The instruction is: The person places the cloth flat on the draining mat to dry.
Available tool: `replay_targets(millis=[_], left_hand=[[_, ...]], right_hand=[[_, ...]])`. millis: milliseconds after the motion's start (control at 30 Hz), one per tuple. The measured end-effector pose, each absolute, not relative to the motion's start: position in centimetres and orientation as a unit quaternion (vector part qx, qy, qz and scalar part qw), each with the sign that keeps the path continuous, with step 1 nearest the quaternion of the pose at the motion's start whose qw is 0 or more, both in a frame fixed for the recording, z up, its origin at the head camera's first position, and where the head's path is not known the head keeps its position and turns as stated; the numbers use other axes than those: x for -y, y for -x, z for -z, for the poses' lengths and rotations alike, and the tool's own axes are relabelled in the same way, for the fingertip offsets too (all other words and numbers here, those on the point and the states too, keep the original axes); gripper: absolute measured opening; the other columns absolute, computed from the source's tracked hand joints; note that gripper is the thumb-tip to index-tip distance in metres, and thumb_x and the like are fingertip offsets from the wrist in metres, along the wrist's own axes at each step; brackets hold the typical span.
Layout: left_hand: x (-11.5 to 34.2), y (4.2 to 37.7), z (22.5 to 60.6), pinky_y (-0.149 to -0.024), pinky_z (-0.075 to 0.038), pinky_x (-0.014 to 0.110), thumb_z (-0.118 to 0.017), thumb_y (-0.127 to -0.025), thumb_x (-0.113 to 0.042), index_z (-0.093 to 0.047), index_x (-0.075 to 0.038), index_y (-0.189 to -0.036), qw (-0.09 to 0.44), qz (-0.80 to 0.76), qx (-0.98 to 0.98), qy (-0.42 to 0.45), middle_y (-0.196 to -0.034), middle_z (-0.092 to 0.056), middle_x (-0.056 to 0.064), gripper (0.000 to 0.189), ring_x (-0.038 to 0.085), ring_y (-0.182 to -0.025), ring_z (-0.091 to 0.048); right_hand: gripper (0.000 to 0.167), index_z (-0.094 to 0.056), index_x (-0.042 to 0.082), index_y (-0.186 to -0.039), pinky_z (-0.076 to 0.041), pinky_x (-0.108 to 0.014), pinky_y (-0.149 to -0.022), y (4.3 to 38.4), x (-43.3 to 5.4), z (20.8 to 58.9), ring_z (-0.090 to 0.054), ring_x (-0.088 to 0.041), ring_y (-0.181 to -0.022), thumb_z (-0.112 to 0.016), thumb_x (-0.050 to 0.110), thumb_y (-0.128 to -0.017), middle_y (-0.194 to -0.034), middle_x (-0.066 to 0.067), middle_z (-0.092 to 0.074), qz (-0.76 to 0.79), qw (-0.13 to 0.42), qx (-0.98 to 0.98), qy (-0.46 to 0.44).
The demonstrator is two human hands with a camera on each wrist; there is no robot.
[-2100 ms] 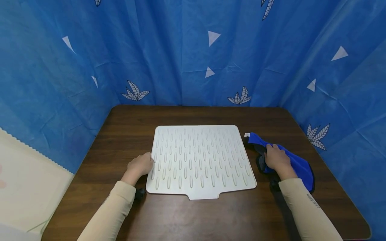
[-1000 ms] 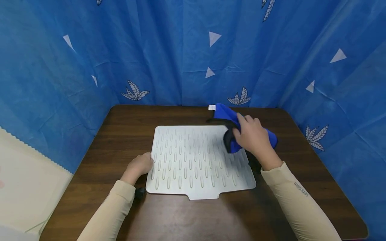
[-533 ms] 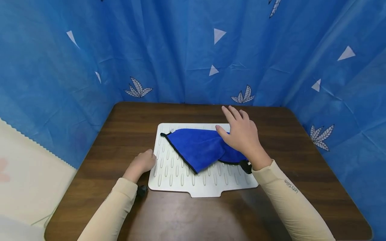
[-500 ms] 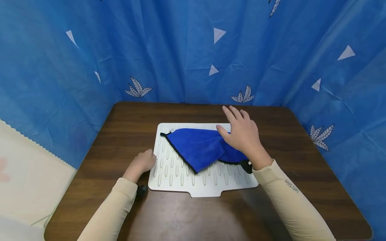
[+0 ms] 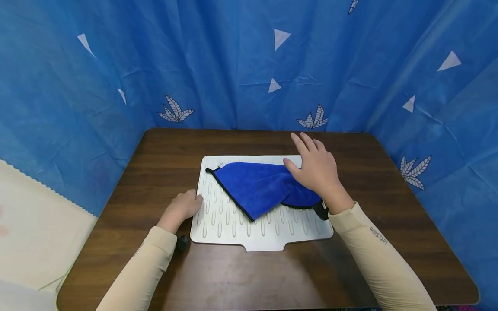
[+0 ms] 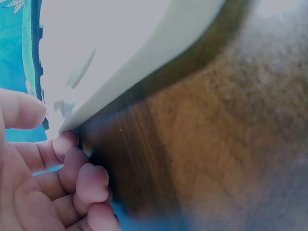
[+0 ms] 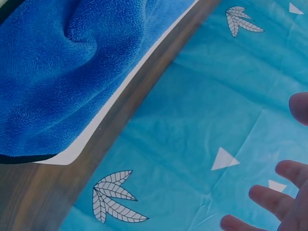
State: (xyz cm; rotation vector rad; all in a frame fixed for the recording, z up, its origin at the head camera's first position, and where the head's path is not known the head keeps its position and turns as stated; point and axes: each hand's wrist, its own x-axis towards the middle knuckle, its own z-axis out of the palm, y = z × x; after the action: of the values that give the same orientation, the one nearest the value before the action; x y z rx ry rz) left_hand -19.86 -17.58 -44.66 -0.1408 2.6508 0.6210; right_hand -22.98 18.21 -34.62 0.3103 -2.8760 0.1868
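A flat white draining tray (image 5: 264, 246) with raised oval ridges and a front tab lies on the table. Across it is spread a plush blue cloth (image 5: 253, 185) with black edging, one part folded over near the right. My left hand (image 5: 183, 206) is at the tray's left edge, thumb on the top side and curled fingers against the rim; the left wrist view shows the fingertips (image 6: 65, 144) at that rim. Over the cloth's right part hovers my right hand (image 5: 317, 168), fingers spread and holding nothing; it hides some of the cloth and the tray's far right corner.
The brown wooden table (image 5: 155, 164) has rounded corners. A blue curtain (image 5: 214, 65) with leaf and triangle prints closes off the back and right. At the left hangs a pale cloth (image 5: 35, 224). Small dark wrist cameras (image 5: 181, 242) sit beneath the wrists.
My right hand has carried the blue cloth from the table's right side onto the tray and let go of it; the cloth now lies spread out. My left hand has stayed at the tray's edge.
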Motion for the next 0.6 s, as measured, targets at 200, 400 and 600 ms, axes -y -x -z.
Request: replay_targets(millis=[200,400,600], left_hand=[[17.4,20.0,44.5,-0.082,-0.049,0.049,-0.033,-0.104,-0.03,-0.046,0.01,-0.136,0.202,-0.217,-0.954,0.048,-0.13,-0.055,0.033,0.054,0.036,-0.097,-0.058],[17.1,20.1,44.6,-0.089,-0.049,0.054,-0.033,-0.103,-0.03,-0.045,0.011,-0.138,0.194,-0.206,-0.958,0.054,-0.133,-0.053,0.035,0.055,0.044,-0.11,-0.058],[16.5,20.7,44.2,-0.095,-0.049,0.058,-0.034,-0.103,-0.031,-0.03,0.013,-0.146,0.16,-0.18,-0.969,0.058,-0.131,-0.052,0.041,0.062,0.053,-0.116,-0.056]], right_hand=[[0.078,-0.02,0.026,-0.16,-0.043,-0.065,-0.102,23.1,-18.3,34.7,-0.035,-0.042,-0.142,-0.054,0.051,-0.095,-0.163,-0.012,-0.029,-0.066,0.12,0.985,-0.107],[0.078,-0.02,0.026,-0.16,-0.042,-0.066,-0.102,23.4,-18.6,35.0,-0.035,-0.042,-0.142,-0.054,0.05,-0.094,-0.163,-0.012,-0.028,-0.067,0.117,0.986,-0.101],[0.076,-0.019,0.026,-0.16,-0.041,-0.067,-0.102,24.2,-19.2,35.5,-0.034,-0.043,-0.141,-0.054,0.047,-0.096,-0.163,-0.013,-0.028,-0.069,0.103,0.988,-0.091]])
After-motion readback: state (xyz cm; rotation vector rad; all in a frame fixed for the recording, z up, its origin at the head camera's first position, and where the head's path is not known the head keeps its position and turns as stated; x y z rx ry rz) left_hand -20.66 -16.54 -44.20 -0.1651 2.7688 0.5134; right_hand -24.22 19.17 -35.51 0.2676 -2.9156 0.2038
